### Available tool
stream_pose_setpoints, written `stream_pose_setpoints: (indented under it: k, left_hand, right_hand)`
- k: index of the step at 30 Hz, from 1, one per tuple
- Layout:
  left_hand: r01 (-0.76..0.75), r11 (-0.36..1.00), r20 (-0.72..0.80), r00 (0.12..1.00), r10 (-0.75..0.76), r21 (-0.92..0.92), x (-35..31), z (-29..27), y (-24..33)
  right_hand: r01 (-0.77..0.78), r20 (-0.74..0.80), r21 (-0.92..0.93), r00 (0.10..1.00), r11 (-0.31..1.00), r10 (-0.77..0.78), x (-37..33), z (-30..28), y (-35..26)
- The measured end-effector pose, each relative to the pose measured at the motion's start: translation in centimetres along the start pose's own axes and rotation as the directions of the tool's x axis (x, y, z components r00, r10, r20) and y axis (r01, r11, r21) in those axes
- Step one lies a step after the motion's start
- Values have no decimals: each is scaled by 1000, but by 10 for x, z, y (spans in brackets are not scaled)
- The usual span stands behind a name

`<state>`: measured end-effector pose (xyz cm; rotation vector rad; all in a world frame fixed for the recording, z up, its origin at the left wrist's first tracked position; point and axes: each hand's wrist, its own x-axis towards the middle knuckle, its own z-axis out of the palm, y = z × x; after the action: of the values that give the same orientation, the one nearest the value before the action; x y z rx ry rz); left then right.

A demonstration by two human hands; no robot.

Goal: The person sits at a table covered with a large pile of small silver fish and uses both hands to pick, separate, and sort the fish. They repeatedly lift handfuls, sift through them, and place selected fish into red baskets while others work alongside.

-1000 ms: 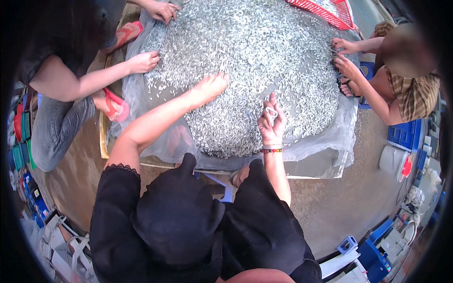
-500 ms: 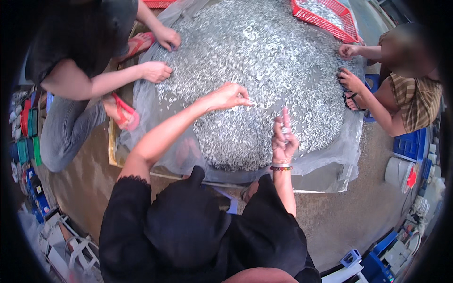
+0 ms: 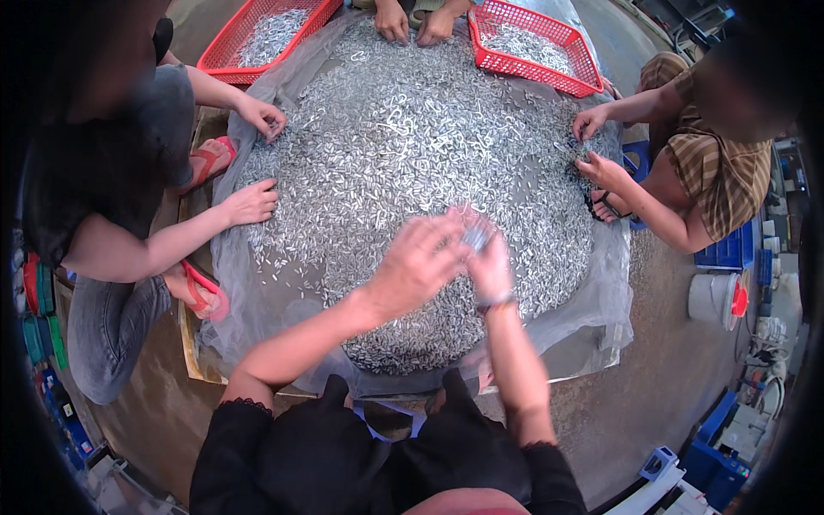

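Observation:
A wide heap of tiny silvery-white slivers [image 3: 369,163], small fish by their look, covers the low table in front of me. Some longer, curled pieces lie among them. Over the near middle of the heap my left hand [image 3: 416,262] and my right hand [image 3: 491,262] come together. Motion smears both. The fingers of the left hand bend toward the right one and their tips are unclear. My right hand, with a bracelet at the wrist, is curled around a pale, shiny patch that I cannot make out.
Red plastic baskets [image 3: 225,70] [image 3: 549,84] with silvery pieces stand at the far corners. Translucent mesh sheeting [image 3: 571,330] edges the table. Co-workers' hands touch the heap at left [image 3: 251,202], right [image 3: 601,172] and far side [image 3: 436,27]. A white bucket [image 3: 714,299] stands at right.
My hands, apart before, have come together over the heap. My view has shifted, bringing in more of the far side: both baskets and a third co-worker's hands.

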<state>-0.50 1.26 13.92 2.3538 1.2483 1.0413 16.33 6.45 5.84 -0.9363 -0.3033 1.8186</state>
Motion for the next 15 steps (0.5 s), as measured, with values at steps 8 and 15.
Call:
stream_pose_setpoints:
  k: [8, 15]
  left_hand:
    - [307, 949, 90, 950, -300, -72, -24, -29, -50]
    - [-61, 957, 454, 887, -79, 285, -40, 67, -89]
  right_hand:
    - [171, -122, 163, 981, 972, -152, 111, 98, -197]
    - [-73, -154, -824, 983, 561, -98, 111, -62, -113]
